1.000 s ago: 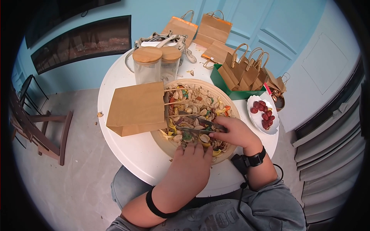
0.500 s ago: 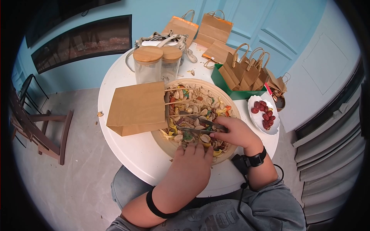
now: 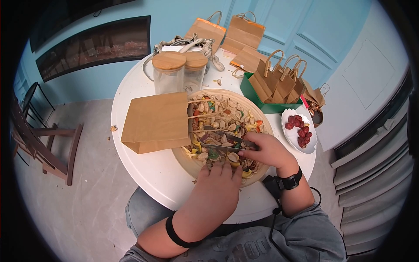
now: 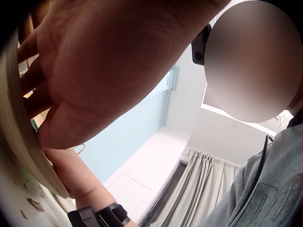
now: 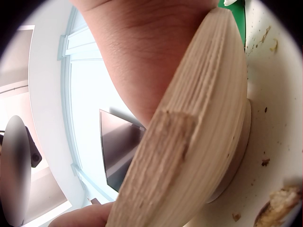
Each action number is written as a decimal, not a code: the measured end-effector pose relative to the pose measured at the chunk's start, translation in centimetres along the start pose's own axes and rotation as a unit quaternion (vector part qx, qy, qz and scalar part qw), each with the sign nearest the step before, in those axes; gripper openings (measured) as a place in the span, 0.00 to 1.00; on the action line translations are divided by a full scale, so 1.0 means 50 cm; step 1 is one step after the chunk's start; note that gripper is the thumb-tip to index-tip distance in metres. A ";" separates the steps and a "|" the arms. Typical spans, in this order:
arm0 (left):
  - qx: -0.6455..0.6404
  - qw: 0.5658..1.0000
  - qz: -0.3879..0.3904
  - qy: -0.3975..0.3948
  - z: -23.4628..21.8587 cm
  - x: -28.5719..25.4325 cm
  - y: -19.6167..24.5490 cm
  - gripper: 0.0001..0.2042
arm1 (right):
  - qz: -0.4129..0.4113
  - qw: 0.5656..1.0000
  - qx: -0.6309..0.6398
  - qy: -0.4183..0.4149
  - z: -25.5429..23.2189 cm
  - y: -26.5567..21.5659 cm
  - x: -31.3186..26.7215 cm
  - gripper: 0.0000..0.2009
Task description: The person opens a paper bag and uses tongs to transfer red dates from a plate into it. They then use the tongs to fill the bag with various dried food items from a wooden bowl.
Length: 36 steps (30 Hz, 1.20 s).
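Observation:
Metal tongs (image 3: 221, 139) lie across dried pieces in the round wooden bowl (image 3: 256, 114). My right hand (image 3: 270, 150) holds their near end at the bowl's right side. My left hand (image 3: 216, 192) reaches over the near rim, its spread fingers touching the dried pieces; their tips are partly hidden. In the left wrist view the left hand (image 4: 94, 71) lies over the rim (image 4: 28, 137). The bowl's side (image 5: 189, 142) covers much of the right wrist view, with part of the right hand (image 5: 147, 52) behind it. A brown paper bag (image 3: 155, 120) lies at the bowl's left, its handles over the pieces.
Two wooden-lidded jars (image 3: 169, 74) stand behind the bag on the white table (image 3: 144, 168). A green box (image 3: 253, 97) holds paper bags at the back right. Near it is a white plate (image 3: 290, 139) of red fruits. More bags (image 3: 241, 32) and a cream strapped item (image 3: 187, 43) are behind.

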<state>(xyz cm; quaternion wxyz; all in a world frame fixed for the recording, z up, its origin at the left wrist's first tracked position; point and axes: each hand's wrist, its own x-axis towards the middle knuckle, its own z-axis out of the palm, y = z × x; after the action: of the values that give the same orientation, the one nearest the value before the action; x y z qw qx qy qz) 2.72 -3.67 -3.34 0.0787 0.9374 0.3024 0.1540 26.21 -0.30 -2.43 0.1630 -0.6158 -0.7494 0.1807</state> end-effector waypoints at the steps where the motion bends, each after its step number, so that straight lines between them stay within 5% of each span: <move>1: 0.001 1.000 0.001 0.001 0.000 0.000 0.000 0.23 | 0.003 1.000 -0.002 -0.002 0.000 0.000 0.000 0.20; 36: -0.012 1.000 -0.001 -0.004 0.002 0.000 -0.001 0.25 | 0.013 1.000 0.001 -0.004 -0.003 -0.009 0.000 0.19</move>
<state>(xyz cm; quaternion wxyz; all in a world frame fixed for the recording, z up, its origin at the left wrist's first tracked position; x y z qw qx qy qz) 2.74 -3.65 -3.44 0.0914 0.9367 0.3009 0.1541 25.89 -0.39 -2.07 0.1582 -0.6245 -0.7418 0.1864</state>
